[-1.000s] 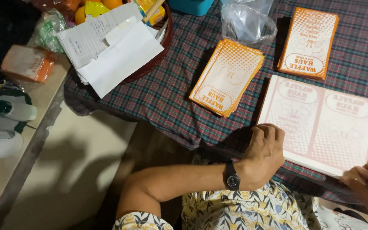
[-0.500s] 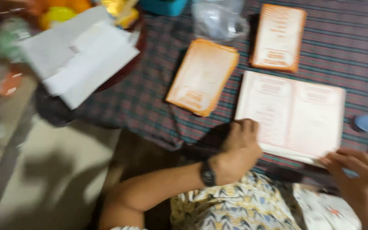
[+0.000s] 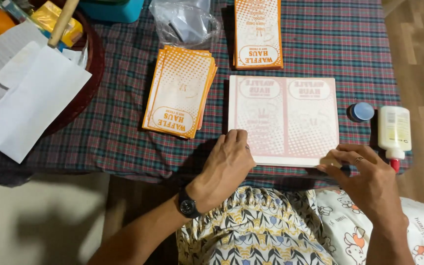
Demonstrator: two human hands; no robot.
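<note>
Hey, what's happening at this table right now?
A person sits at a table with a plaid cloth. Their left hand presses the near left corner of a pale printed sheet, and their right hand pinches its near right corner. A stack of orange sheets and a glue bottle lie beside it.

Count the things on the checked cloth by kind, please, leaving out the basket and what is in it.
Orange paper stacks: 2
Pale unfolded sheet: 1
Clear plastic bag: 1
Glue bottle: 1
Blue cap: 1
Teal box: 1
Total: 7
</note>
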